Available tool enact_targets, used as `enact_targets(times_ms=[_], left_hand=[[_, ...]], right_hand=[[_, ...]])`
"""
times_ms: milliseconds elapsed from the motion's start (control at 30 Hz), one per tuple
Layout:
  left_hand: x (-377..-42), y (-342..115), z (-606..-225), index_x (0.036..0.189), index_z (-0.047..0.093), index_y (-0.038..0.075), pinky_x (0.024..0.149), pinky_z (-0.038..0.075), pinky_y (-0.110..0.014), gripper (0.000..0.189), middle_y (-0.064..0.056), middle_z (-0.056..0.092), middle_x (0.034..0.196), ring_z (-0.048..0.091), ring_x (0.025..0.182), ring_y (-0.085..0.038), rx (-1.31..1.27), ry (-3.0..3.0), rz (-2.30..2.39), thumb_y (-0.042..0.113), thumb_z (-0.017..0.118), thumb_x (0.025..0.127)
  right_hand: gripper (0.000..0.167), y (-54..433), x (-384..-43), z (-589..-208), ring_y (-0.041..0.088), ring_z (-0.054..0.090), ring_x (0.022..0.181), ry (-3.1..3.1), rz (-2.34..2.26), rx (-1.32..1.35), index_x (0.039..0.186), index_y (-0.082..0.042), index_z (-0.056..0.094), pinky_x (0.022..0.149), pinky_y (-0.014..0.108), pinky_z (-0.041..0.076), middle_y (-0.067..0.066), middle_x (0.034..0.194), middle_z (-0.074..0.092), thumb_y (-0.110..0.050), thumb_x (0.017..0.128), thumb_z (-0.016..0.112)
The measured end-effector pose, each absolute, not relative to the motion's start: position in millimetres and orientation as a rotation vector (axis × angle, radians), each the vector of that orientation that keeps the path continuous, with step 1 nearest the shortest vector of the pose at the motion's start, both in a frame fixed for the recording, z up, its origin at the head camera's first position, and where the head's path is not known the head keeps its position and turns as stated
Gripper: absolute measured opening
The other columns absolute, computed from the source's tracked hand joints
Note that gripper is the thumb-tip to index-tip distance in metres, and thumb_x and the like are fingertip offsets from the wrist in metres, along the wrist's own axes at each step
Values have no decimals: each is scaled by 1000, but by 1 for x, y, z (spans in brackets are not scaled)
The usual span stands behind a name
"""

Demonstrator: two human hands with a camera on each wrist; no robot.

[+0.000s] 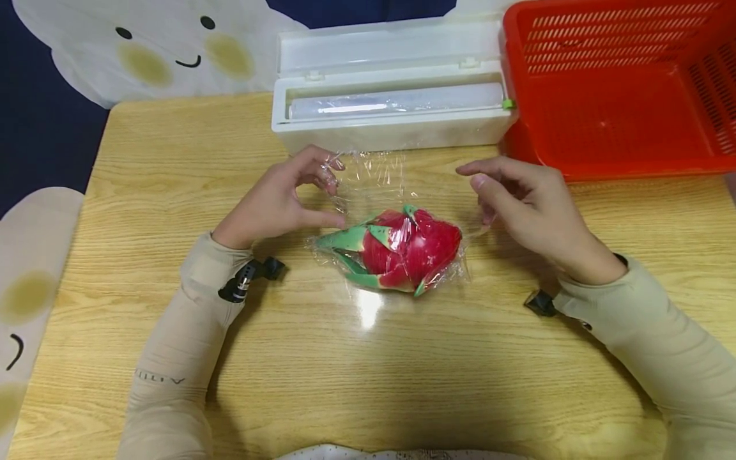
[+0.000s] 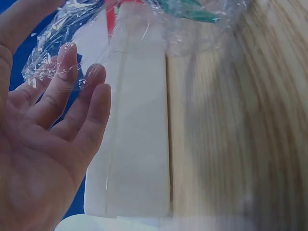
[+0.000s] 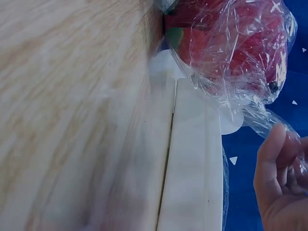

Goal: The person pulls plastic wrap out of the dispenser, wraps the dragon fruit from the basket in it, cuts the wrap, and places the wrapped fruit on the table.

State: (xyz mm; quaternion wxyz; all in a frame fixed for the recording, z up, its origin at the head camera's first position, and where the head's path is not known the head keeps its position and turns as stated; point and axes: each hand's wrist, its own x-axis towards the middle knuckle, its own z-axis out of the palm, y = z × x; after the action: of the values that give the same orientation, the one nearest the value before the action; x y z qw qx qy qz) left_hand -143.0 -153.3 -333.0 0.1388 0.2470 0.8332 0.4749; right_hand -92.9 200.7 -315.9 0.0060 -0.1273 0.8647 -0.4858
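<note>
A red dragon fruit [image 1: 402,252] with green scales lies on its side on the wooden table, wrapped in clear cling film [image 1: 376,176]. Its green tip points left. My left hand [image 1: 270,204] is at that end, thumb and fingers spread apart, with loose film touching the fingertips. In the left wrist view the left hand [image 2: 55,130] has its fingers loosely bent against the crinkled film. My right hand [image 1: 526,201] is off the fruit's round right end. The right wrist view shows the right hand [image 3: 284,178] pinching a twisted strand of film [image 3: 262,118] drawn out from the fruit.
Behind the fruit stands a white cling film box [image 1: 391,131], its lid raised and a film roll [image 1: 397,102] inside. A red plastic basket [image 1: 609,169] with slotted walls sits at the back right. Cloth with a smiling cloud pattern [image 1: 172,38] lies beyond the table's back-left edge.
</note>
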Motion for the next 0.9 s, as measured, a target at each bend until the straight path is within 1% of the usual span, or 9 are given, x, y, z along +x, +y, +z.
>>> enact_targets(times_ms=[100,233,267,367,500,600,767,833,900], left_hand=[[-143,-154,-333,140,53,12,114,49,-46,87,-11,71,111,69,107,-23,729,2392,1299,22,99,67],[-144,-155,-335,148,48,17,117,46,-50,98,-7,69,112,68,111,-20,752,2371,1225,26,99,65],[-144,-155,-335,149,46,18,118,46,-50,100,-7,70,112,68,112,-20,754,2364,1212,27,99,65],[-144,-154,-336,151,44,19,118,45,-50,103,-6,69,108,69,111,-20,772,2348,1182,30,99,65],[-144,-153,-338,152,44,20,115,49,-47,105,-5,66,107,66,106,-19,798,2348,1160,33,99,63],[-146,-153,-340,149,47,19,111,51,-45,104,-5,63,109,61,103,-19,822,2351,1152,30,100,61],[-147,-155,-341,147,51,18,110,51,-43,101,-4,64,129,58,110,-16,853,2377,1120,29,101,60],[-147,-155,-341,147,52,18,109,50,-41,99,-2,65,130,58,112,-15,858,2390,1110,32,101,61],[-147,-155,-342,145,54,19,108,50,-41,96,-1,65,126,58,112,-14,861,2396,1107,35,99,63]], right_hand=[[23,200,-91,-314,10,57,62,2727,-1531,-445,122,-13,76,53,20,46,-5,73,66,-14,103,62],[24,200,-90,-314,8,53,65,2778,-1522,-509,121,-14,77,54,21,40,-13,76,65,-11,102,63],[24,200,-90,-314,8,52,65,2789,-1522,-527,120,-14,78,54,21,39,-14,76,66,-11,102,63],[24,199,-89,-314,7,54,63,2797,-1538,-601,119,-11,78,52,19,41,-9,73,65,-6,101,63],[25,198,-87,-313,6,54,60,2803,-1555,-688,117,-9,78,52,16,44,-2,70,63,0,98,64],[27,196,-86,-311,5,54,60,2816,-1558,-714,116,-9,79,54,14,44,-5,72,63,3,97,64],[28,195,-84,-310,4,54,61,2828,-1541,-729,115,-9,79,55,14,44,-12,73,63,4,96,64],[27,195,-84,-310,3,54,62,2831,-1530,-746,115,-7,79,54,15,44,-12,73,62,5,96,64],[27,195,-84,-310,3,54,62,2834,-1521,-772,116,-6,79,54,15,43,-12,73,63,5,96,64]])
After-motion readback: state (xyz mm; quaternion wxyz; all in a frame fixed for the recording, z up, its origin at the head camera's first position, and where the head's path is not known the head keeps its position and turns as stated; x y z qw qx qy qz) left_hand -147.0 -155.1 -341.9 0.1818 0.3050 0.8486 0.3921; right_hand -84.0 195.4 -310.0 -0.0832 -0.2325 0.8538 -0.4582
